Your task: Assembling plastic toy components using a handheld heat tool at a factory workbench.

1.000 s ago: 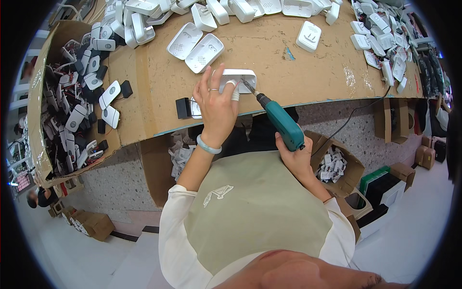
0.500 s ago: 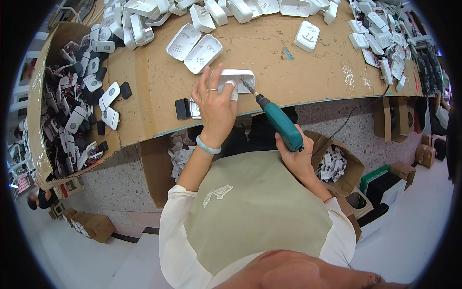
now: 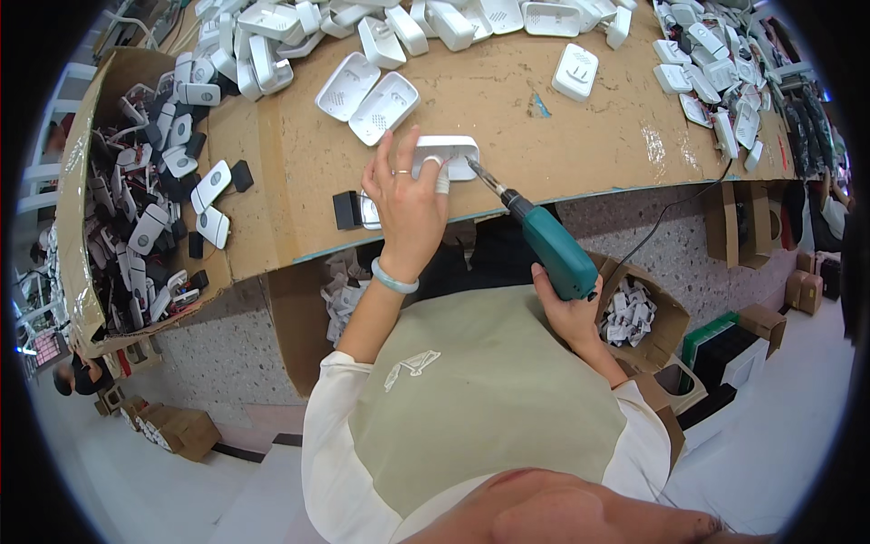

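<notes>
My left hand (image 3: 410,208) presses a white plastic housing (image 3: 464,148) against the cardboard-covered table near its front edge, with a wrapped finger inside the shell. In my right hand (image 3: 571,315) is a green electric screwdriver (image 3: 555,247), slanting up and left. Its metal bit points at the right end of the housing; whether the tip touches the shell I cannot tell. Partly under my left wrist lies a white piece joined to a black block (image 3: 346,209). Two open white shells (image 3: 384,109) lie just beyond my left fingers.
A cardboard box (image 3: 77,263) of white-and-black units stands at the left. White housings (image 3: 381,41) pile along the far side, and small white parts (image 3: 707,63) at the right. A single white housing (image 3: 575,71) lies apart. A black cord (image 3: 648,231) hangs from the right edge.
The screwdriver and my right hand have drawn back toward me and to the right, and the bit has left the housing's middle for its right end. My left hand stays on the housing.
</notes>
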`<action>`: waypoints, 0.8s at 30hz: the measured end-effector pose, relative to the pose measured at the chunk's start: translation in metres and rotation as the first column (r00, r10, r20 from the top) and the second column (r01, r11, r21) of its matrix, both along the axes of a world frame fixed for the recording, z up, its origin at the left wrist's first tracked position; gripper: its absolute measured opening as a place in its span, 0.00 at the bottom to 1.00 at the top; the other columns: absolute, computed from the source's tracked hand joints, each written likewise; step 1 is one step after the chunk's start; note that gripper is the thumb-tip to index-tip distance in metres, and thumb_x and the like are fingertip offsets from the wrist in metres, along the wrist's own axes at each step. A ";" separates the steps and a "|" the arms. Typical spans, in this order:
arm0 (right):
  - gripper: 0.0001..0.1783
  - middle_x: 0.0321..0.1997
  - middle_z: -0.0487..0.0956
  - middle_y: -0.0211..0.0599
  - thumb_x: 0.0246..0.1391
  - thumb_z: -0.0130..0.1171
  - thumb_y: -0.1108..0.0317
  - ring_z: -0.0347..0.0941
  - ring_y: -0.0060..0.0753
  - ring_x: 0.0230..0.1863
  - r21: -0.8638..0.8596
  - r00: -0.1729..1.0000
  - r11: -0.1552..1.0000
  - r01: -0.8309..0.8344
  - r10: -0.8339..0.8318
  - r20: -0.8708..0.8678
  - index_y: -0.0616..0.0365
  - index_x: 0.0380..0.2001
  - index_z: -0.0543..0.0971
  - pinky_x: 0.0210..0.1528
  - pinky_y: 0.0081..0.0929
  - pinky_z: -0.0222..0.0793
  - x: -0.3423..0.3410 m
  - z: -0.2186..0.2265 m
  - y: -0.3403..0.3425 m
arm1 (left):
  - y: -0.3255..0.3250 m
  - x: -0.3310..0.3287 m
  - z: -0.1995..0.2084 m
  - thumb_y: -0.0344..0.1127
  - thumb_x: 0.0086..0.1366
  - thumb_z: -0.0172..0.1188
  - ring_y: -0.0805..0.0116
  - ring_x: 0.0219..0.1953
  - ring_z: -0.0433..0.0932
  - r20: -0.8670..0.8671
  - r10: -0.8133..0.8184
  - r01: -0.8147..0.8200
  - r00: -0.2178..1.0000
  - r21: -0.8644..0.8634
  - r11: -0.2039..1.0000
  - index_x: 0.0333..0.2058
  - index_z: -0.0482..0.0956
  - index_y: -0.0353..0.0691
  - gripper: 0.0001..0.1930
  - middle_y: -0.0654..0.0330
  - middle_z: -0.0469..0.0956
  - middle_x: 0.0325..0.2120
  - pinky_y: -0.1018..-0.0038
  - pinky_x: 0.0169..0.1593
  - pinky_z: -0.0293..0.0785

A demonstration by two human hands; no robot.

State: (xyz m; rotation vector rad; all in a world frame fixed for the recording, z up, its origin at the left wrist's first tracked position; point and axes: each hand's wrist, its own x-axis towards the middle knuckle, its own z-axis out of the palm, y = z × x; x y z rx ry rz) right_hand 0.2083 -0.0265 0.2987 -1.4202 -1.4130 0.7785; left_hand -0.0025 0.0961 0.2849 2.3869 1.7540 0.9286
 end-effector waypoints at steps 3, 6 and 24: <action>0.08 0.21 0.75 0.31 0.51 0.68 0.75 0.68 0.12 0.24 -0.068 0.997 0.995 0.068 -0.070 -0.031 0.63 0.32 0.77 0.27 0.18 0.66 -0.001 0.000 -0.004 | 0.001 0.000 0.006 0.23 0.47 0.64 0.39 0.68 0.54 0.004 -0.034 0.034 0.999 -0.050 0.998 0.37 0.79 0.36 0.15 0.48 0.63 0.63 0.46 0.65 0.51; 0.08 0.20 0.74 0.37 0.51 0.68 0.74 0.71 0.18 0.22 -0.005 0.999 0.999 0.046 -0.046 0.012 0.62 0.32 0.77 0.27 0.23 0.69 -0.001 -0.003 -0.005 | -0.004 0.000 0.007 0.21 0.46 0.63 0.36 0.68 0.53 0.042 -0.006 0.008 0.999 -0.048 0.999 0.36 0.78 0.35 0.15 0.43 0.62 0.63 0.44 0.65 0.50; 0.07 0.22 0.79 0.33 0.49 0.69 0.73 0.75 0.22 0.21 -0.015 0.990 0.994 0.106 -0.107 -0.097 0.62 0.31 0.80 0.28 0.22 0.69 0.002 -0.015 -0.018 | -0.030 -0.013 0.010 0.22 0.53 0.62 0.50 0.47 0.70 0.077 -0.048 0.041 0.996 0.087 0.995 0.36 0.83 0.35 0.10 0.51 0.75 0.42 0.58 0.50 0.64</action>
